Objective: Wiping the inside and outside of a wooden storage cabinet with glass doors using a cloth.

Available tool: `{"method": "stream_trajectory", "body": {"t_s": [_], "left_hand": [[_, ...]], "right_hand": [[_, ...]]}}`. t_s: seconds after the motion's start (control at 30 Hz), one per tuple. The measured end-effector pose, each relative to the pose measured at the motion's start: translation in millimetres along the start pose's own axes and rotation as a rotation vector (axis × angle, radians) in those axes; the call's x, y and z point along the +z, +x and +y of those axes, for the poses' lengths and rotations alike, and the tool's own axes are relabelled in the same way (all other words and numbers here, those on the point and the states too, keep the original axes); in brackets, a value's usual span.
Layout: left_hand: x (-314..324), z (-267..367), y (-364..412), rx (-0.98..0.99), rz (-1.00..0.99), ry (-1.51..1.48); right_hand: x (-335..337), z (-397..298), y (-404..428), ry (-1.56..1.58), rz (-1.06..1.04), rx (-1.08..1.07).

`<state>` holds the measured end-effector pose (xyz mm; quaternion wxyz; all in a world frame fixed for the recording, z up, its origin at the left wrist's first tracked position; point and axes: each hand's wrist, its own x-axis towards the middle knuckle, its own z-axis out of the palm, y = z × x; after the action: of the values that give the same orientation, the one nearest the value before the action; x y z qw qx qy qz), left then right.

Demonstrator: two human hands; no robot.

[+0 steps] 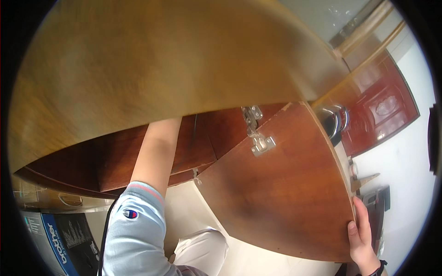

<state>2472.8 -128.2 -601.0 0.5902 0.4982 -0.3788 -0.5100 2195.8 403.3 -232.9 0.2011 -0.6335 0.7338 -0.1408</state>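
Note:
My right hand (362,238) grips the outer edge of an open reddish-brown wooden cabinet door (276,203), thumb on the inner face and fingers around the edge. My left forearm, in a light blue short sleeve, reaches into the wooden cabinet (193,151) below the top. The left hand itself is out of view behind the wooden cabinet top (165,62). A metal concealed hinge (260,143) joins the door to the cabinet, and a second hinge (196,176) sits lower down. A shelf board (193,166) crosses the cabinet's inside.
A printed Brother carton (65,238) stands on the floor at lower left, beside a drawer front with a curved handle (70,199). A black cable (107,224) runs along my sleeve. Beyond the door are a red panelled door (383,100) and a wooden wedge-shaped piece (364,181).

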Motion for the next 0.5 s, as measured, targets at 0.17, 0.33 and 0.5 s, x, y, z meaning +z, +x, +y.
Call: {"method": "stream_trajectory", "body": {"t_s": [0.17,0.33,0.5], "left_hand": [[23,-8,-36,-0.059,-0.136,-0.203],[60,56,-159,-0.222,-0.208,-0.347],[-8,106,-247,-0.382,-0.501,-0.752]], "right_hand": [[-2,1,8,0.0,0.019,-0.072],[0,2,6,-0.17,0.054,-0.137],[4,-1,4,-0.161,0.092,-0.211]]}}
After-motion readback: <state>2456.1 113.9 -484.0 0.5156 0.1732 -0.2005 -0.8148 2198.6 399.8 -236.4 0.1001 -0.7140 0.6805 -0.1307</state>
